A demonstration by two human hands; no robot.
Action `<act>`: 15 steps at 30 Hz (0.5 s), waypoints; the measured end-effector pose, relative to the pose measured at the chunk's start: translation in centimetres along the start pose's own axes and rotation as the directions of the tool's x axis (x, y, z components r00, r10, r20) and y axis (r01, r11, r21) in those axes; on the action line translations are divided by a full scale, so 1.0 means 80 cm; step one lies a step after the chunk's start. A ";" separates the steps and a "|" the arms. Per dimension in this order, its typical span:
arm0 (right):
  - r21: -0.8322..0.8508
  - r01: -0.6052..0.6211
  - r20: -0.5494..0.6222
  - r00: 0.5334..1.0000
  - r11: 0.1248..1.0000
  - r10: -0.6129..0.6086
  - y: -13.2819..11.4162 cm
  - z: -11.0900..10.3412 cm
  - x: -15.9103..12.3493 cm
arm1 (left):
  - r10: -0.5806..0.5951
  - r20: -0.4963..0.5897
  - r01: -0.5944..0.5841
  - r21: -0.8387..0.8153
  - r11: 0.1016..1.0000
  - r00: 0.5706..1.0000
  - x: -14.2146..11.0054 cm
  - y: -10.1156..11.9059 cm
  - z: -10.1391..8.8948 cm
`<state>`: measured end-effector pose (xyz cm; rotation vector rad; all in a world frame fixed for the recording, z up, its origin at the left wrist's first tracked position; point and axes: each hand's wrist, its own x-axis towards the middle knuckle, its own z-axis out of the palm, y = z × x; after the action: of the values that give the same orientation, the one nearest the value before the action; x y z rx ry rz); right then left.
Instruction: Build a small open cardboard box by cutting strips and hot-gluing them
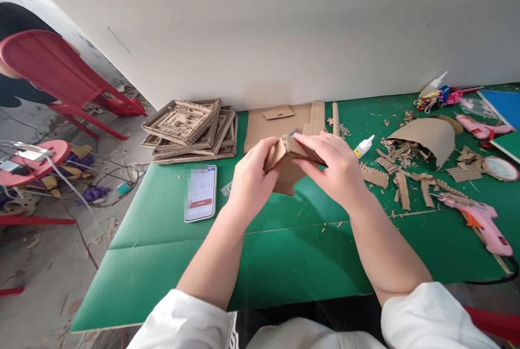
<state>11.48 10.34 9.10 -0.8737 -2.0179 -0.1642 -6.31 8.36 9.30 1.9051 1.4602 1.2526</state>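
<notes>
A folded piece of cardboard (287, 148) is held up between both hands above the green table. My left hand (255, 170) pinches its left side, thumb below and fingers over the top. On the other side my right hand (331, 162) grips it with the thumb underneath. A small dark tip shows by my right index finger, too little of it to name. Below and behind lies flat cardboard (260, 127), with a smaller cardboard scrap (278, 112) on it. Close to my right hand is a white glue bottle (364, 146) with a pointed nozzle.
Corrugated cardboard frames (187, 127) are stacked at the back left. A phone (201, 194) lies left of my hands. Torn scraps (402, 189), a curved cardboard piece (426, 137) and a pink glue gun (481, 221) spread over the right. A person sits near a red chair (52, 67).
</notes>
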 end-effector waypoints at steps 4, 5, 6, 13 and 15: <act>0.150 -0.001 0.024 1.000 0.989 -0.003 -0.007 -0.011 0.003 | 0.226 -0.065 -0.215 0.136 0.967 0.972 -0.003 0.000 -0.006; 0.183 0.004 0.023 1.000 0.983 -0.008 -0.009 -0.012 0.003 | 0.261 -0.076 -0.248 0.153 0.957 0.962 -0.004 0.000 -0.006; 0.209 0.012 0.019 1.000 0.978 -0.016 -0.009 -0.013 0.003 | 0.290 -0.091 -0.273 0.165 0.948 0.953 -0.006 0.001 -0.007; 0.306 0.058 -0.028 0.998 0.950 -0.052 -0.012 -0.014 0.003 | 0.477 -0.155 -0.428 0.266 0.864 0.865 -0.010 0.000 -0.007; 0.334 0.064 -0.043 0.998 0.940 -0.053 -0.013 -0.014 0.003 | 0.535 -0.166 -0.474 0.302 0.827 0.829 -0.009 0.000 -0.007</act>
<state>11.57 9.21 10.15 -0.5910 -1.9656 0.1301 -6.78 7.58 9.30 2.5038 1.3101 1.6535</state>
